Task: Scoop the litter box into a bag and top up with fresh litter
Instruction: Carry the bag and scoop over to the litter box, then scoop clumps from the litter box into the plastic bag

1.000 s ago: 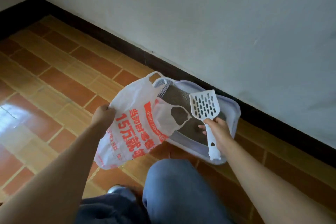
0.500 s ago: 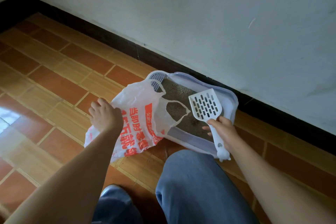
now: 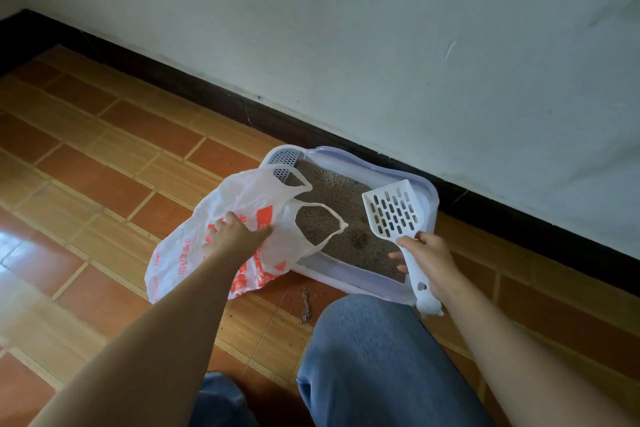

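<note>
Your right hand [image 3: 427, 263] grips the white scoop [image 3: 394, 215] by its handle, fingers curled round it. The scoop's long axis runs from the handle end by your knee [image 3: 363, 340] up to the slotted head, which points toward the wall [image 3: 381, 45] above the right side of the litter box [image 3: 346, 276]. Your left hand [image 3: 235, 236] rests, fingers fairly straight, on the bag [image 3: 242, 194] (it hides the box's near left corner).

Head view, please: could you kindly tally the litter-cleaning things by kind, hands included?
Plastic bag: 1
Litter box: 1
Scoop: 1
Hands: 2 (left hand on the bag, right hand gripping the scoop)
Total: 5
</note>
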`<control>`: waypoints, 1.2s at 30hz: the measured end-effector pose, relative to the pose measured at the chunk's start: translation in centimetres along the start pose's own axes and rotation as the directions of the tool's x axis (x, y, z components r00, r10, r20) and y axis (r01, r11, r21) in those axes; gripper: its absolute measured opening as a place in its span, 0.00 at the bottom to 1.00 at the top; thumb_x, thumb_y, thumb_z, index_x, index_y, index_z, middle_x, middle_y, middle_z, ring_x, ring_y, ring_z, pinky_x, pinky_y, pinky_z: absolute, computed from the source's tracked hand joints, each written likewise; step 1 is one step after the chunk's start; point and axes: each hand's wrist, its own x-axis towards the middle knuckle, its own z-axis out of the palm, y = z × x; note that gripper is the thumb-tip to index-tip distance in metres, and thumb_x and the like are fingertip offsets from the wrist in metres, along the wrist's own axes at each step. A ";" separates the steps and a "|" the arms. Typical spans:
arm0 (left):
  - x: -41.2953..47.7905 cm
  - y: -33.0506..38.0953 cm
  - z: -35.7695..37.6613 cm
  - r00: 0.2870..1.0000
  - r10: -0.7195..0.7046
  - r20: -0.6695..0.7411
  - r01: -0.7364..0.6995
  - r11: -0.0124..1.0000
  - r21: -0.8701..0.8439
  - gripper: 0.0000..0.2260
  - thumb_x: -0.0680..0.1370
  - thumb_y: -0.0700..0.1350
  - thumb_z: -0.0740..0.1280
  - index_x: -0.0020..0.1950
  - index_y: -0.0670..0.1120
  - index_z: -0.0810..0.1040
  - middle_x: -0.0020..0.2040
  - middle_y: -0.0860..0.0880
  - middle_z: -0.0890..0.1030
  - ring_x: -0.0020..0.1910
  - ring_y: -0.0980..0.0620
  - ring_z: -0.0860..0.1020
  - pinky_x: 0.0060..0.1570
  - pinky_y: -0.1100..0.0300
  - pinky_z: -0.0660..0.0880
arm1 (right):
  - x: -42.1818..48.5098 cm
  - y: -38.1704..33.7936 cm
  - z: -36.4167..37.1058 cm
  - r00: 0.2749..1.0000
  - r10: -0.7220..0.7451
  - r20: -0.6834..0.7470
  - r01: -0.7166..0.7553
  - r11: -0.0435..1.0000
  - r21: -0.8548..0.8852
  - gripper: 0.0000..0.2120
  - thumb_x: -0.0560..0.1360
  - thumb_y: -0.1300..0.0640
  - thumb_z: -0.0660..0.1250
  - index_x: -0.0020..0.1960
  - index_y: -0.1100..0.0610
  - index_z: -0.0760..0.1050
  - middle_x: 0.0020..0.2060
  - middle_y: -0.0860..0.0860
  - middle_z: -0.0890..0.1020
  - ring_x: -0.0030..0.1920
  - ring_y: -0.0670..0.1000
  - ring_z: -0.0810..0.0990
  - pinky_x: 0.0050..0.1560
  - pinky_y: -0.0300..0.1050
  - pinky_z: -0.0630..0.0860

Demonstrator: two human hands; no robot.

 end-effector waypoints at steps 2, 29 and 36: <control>-0.1 0.6 0.3 0.999 -0.003 0.054 0.001 0.999 0.033 0.43 0.69 0.64 0.68 0.75 0.47 0.53 0.74 0.42 0.60 0.70 0.39 0.63 0.64 0.41 0.69 | 0.2 0.1 -0.4 1.000 0.008 -0.014 -0.008 1.000 -0.004 0.08 0.76 0.61 0.64 0.55 0.56 0.74 0.47 0.52 0.82 0.41 0.51 0.83 0.34 0.40 0.77; -1.2 1.2 -7.0 0.803 0.004 -0.596 -0.296 0.870 -0.394 0.18 0.76 0.33 0.51 0.56 0.40 0.78 0.52 0.40 0.80 0.48 0.40 0.76 0.44 0.56 0.72 | 5.7 -1.6 2.5 0.900 0.430 -0.067 -0.245 0.373 -0.895 0.22 0.79 0.60 0.57 0.72 0.66 0.60 0.57 0.59 0.78 0.41 0.53 0.79 0.44 0.42 0.78; 0.0 0.8 -6.6 0.867 0.021 -0.498 -0.277 0.850 -0.448 0.16 0.75 0.35 0.53 0.52 0.38 0.80 0.49 0.40 0.82 0.33 0.46 0.70 0.31 0.61 0.65 | 6.9 -1.8 4.3 0.876 0.479 0.048 -0.182 0.421 -0.889 0.25 0.81 0.54 0.56 0.72 0.66 0.58 0.49 0.59 0.81 0.29 0.51 0.74 0.25 0.43 0.71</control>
